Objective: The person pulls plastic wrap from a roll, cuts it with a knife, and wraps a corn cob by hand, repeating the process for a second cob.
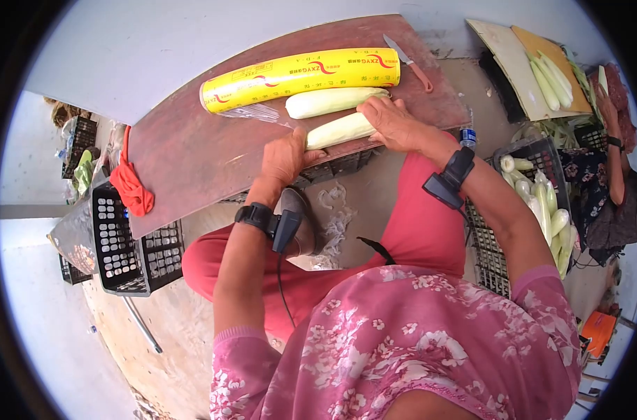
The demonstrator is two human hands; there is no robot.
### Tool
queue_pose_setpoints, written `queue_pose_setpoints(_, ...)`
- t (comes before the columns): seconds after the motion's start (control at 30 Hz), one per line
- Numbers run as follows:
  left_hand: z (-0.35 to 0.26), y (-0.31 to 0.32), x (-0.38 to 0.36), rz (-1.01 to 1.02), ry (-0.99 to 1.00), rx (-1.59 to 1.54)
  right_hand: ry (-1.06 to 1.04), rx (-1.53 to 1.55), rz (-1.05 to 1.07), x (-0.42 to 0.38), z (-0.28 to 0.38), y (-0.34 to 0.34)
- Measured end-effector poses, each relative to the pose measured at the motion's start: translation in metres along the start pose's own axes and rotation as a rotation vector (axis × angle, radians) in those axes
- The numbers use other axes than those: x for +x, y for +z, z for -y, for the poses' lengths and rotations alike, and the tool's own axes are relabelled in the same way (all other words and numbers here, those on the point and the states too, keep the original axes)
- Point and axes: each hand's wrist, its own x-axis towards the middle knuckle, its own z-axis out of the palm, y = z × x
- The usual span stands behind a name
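A pale green, corn-like vegetable (341,131) lies at the near edge of the reddish table (185,154). My left hand (287,155) is closed round its left end, and my right hand (394,124) grips its right end. Just beyond it rests a second pale vegetable (332,103), close to the fingers of my right hand. Behind both is a long yellow roll (301,75) with red lettering, with clear film hanging loose at its lower left side.
A knife (411,63) with a reddish handle lies at the table's far right. Red cloth (131,185) hangs at the left corner above a black crate (119,241). On the right stands a crate of pale vegetables (542,203), near another person's arm (614,154).
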Motion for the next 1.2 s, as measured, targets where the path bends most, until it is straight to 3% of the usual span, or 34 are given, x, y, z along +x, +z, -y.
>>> queue_pose_setpoints(0.23,0.013,-0.013,0.014,0.228,0.076,0.054,0.020,0.007,0.110,0.005,0.000,-0.007)
queue_pose_setpoints(0.53,0.046,-0.028,0.002,0.398,-0.086,0.008,-0.023,0.014,0.052,0.003,-0.001,-0.005)
queue_pose_setpoints(0.63,0.068,-0.040,-0.011,0.314,-0.134,0.059,-0.010,0.008,0.068,0.005,0.000,-0.006)
queue_pose_setpoints(0.73,0.037,-0.048,-0.018,-0.002,-0.210,0.358,0.013,0.016,0.091,0.004,0.004,-0.010)
queue_pose_setpoints(0.8,0.001,-0.032,-0.003,-0.362,0.083,0.155,0.024,-0.006,0.105,0.005,0.005,-0.011)
queue_pose_setpoints(0.87,-0.059,-0.021,0.006,-0.441,0.204,-0.054,0.038,-0.017,0.112,0.006,0.006,-0.012)
queue_pose_setpoints(0.93,-0.095,-0.003,0.019,-0.408,0.226,-0.118,0.061,-0.015,0.118,0.007,0.008,-0.011)
queue_pose_setpoints(0.97,-0.101,0.008,0.024,-0.298,0.171,-0.103,0.055,-0.028,0.107,0.006,0.008,-0.011)
queue_pose_setpoints(1.07,-0.100,0.031,0.027,-0.414,0.117,-0.182,0.031,-0.041,0.101,0.007,0.004,-0.012)
queue_pose_setpoints(1.2,-0.100,0.032,0.029,-0.338,0.048,-0.133,0.034,0.073,0.154,0.006,-0.004,-0.016)
